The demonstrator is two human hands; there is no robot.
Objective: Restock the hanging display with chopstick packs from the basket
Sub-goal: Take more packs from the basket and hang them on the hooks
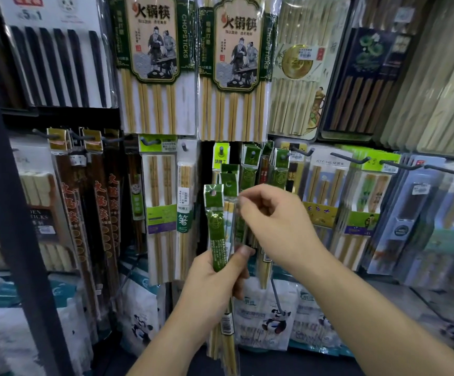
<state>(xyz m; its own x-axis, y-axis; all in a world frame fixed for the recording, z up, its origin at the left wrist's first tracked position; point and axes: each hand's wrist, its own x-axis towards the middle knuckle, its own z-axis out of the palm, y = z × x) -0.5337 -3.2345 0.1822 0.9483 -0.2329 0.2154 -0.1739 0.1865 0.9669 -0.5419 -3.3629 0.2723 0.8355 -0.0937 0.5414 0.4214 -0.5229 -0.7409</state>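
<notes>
Left hand [202, 278] grips a bundle of green-labelled chopstick packs [215, 229], upright, in front of the hanging display [354, 159]. Right hand [277, 221], fingers curled, pinches the top edge of one clear pack in that bundle, just below matching hung packs [250, 172].

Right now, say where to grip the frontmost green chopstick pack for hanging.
Best to pinch its green header card below the hang hole, coming from the right: the pack stands upright, the left hand wraps its middle, and the top sticks up free.
</notes>
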